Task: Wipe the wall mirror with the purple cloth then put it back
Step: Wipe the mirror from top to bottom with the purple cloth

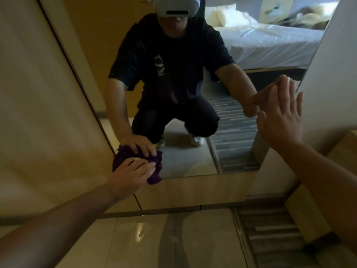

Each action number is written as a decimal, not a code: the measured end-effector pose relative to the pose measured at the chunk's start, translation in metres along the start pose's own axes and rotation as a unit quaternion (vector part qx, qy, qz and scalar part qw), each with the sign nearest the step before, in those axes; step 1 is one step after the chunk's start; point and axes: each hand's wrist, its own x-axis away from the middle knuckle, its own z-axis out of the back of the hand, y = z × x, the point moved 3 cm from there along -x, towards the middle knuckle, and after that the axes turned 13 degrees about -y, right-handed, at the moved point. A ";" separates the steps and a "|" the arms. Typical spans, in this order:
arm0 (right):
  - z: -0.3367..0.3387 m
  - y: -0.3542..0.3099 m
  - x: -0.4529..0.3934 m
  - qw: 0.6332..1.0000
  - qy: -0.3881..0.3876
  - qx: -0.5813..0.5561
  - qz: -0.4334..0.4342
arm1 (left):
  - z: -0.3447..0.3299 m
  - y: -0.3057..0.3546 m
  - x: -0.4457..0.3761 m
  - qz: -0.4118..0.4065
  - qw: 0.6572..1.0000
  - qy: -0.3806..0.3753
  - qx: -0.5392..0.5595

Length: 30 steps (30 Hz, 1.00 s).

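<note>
A: Where is the purple cloth [154,172] sitting?

B: Bunched under the left hand [131,176], pressed against the wall mirror [193,155] at its lower left corner. The fingers [144,164] are spread over the wad and clenched down on it, so the hand is grasping the cloth against the glass.

A: Which way does it run?

B: It is a crumpled lump, longer than wide. Its long axis slants from above the knuckles, by the mirror's left edge, down past the fingertips to a tail that hangs over the mirror's bottom edge onto the wooden panel [193,188] below.

A: How does it look?

B: Deep purple, thick and nubbly, with ruffled folds poking out past the fingertips. Its reflection meets it in the glass just above the hand.

A: And the other hand?

B: The right hand [282,120] is released, fingers straight and together, holding nothing. Its palm faces the mirror's right edge, well apart from the cloth; whether it touches the glass I cannot tell.
</note>
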 end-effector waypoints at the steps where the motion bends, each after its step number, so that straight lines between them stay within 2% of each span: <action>1: 0.001 -0.005 0.001 1.000 0.004 -0.010 -0.003 | 0.015 0.006 -0.012 0.015 0.999 0.042 0.016; 4: -0.001 -0.034 0.003 0.998 0.018 -0.017 0.050 | 0.066 0.024 -0.061 0.014 0.990 0.135 0.036; 7: -0.011 -0.047 0.002 0.996 0.010 -0.001 0.083 | 0.097 0.053 -0.121 -0.079 0.979 0.189 -0.008; 8: -0.012 -0.045 0.001 0.996 0.010 0.002 0.083 | 0.099 0.065 -0.139 -0.125 0.973 0.192 -0.034; 10: -0.014 -0.039 -0.002 0.996 0.006 0.015 0.085 | 0.093 0.081 -0.169 -0.204 0.962 0.151 -0.100; 12: -0.016 -0.035 -0.003 0.995 0.011 0.026 0.093 | 0.083 0.083 -0.188 -0.221 0.960 0.098 -0.141; 14: -0.018 -0.035 -0.004 0.994 0.024 0.029 0.102 | 0.073 0.077 -0.193 -0.217 0.957 0.091 -0.170; 20: -0.021 -0.034 -0.003 0.994 0.013 0.035 0.099 | 0.030 0.039 -0.139 -0.178 0.950 0.163 -0.196; 24: -0.019 -0.037 -0.002 0.996 0.013 0.015 0.088 | -0.018 -0.001 -0.062 -0.172 0.958 0.129 -0.191; 30: -0.017 -0.048 0.000 0.998 0.009 -0.014 0.063 | -0.059 -0.017 0.012 -0.029 0.988 0.092 -0.124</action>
